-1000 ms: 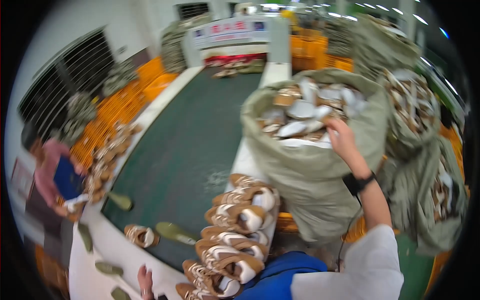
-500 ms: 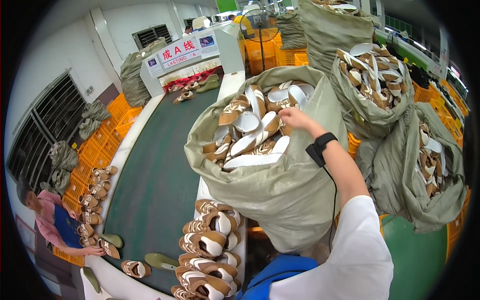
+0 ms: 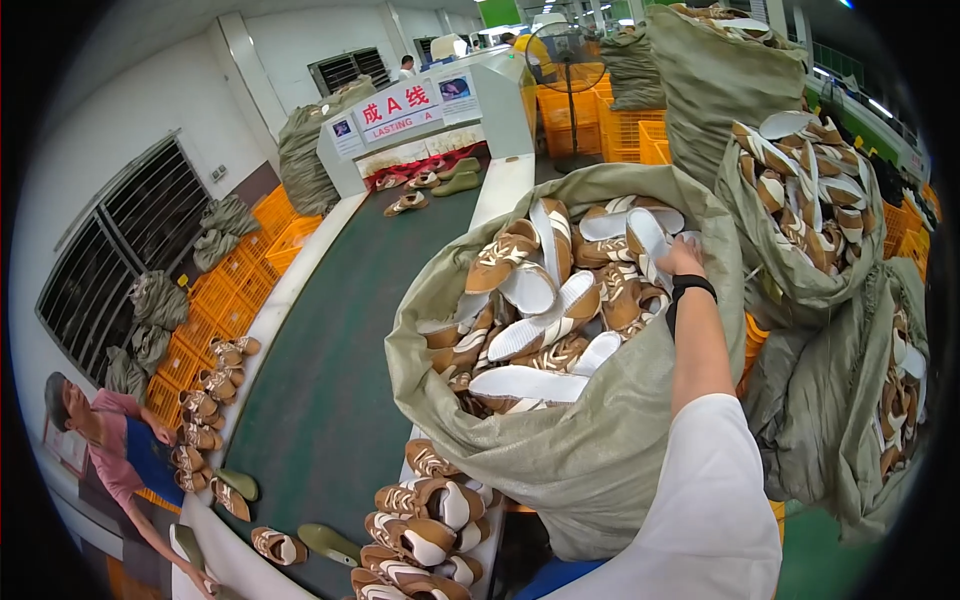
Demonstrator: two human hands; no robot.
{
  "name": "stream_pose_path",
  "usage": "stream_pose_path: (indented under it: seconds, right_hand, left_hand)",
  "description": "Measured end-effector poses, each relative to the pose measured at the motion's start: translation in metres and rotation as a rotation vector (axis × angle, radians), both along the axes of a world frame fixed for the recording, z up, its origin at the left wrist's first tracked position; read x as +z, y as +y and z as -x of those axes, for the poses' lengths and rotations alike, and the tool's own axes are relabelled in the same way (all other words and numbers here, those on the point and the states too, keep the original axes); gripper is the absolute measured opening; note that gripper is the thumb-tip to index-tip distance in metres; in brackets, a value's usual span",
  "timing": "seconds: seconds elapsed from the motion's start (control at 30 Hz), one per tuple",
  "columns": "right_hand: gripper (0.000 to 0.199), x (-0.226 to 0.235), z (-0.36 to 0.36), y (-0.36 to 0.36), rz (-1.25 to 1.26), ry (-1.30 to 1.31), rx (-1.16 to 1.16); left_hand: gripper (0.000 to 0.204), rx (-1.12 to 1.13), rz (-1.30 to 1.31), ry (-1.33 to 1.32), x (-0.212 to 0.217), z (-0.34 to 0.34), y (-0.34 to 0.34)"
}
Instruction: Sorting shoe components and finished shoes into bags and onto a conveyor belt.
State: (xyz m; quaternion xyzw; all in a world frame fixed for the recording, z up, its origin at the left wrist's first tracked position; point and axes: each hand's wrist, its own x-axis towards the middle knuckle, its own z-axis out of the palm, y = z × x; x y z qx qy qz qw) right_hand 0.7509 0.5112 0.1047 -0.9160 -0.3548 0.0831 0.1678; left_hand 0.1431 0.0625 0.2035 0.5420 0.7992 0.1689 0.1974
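My right hand (image 3: 683, 257), with a black band on the wrist, reaches into a big grey-green woven sack (image 3: 590, 470). Its fingers, partly hidden, are closed at the edge of a brown shoe upper with a white underside (image 3: 648, 240), which stands tilted by the sack's right wall. Around it the sack is heaped with more brown-and-white uppers (image 3: 545, 315), lying at all angles, several with their white bottoms up. My left hand is out of the picture.
A green conveyor belt (image 3: 330, 390) runs along the left, with shoe uppers (image 3: 420, 520) stacked on its near edge and green lasts (image 3: 328, 543) on it. A co-worker (image 3: 125, 440) stands at the far left. More filled sacks (image 3: 800, 290) stand at the right, orange crates (image 3: 570, 125) behind.
My right hand has moved right and deeper into the sack, closing on an upper that now stands more upright. The view has shifted, and the co-worker's arm now reaches lower, toward a green last.
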Motion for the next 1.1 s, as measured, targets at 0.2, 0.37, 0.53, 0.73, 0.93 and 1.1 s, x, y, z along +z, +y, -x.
stream_pose_path:
  seconds: [0.2,0.37,0.53,0.73,0.93,1.1]
  right_hand:
    - [0.103,-0.006,0.0,0.005,-0.105,-0.028,0.161]
    - [0.108,-0.031,0.01,0.042,0.026,-0.218,0.189]
    - [0.029,-0.071,-0.004,0.053,-0.412,-0.285,0.185]
    - [0.058,-0.015,-0.02,0.073,-0.698,-0.347,0.321]
    - [0.05,0.017,0.009,0.146,-1.123,-0.074,0.942]
    - [0.036,0.075,0.305,-0.078,-0.954,0.004,1.345]
  left_hand:
    - [0.037,0.055,0.129,-0.088,0.013,-0.03,0.005]
    - [0.039,-0.057,0.017,0.01,-0.014,-0.006,-0.023]
    - [0.044,0.021,-0.065,-0.025,-0.027,0.003,-0.035]
    - [0.04,0.019,-0.217,-0.021,-0.034,0.023,-0.047]
    - [0.043,-0.074,-0.468,-0.18,-0.071,0.035,-0.047]
    - [0.064,-0.016,-0.611,-0.878,-0.077,0.018,-0.017]
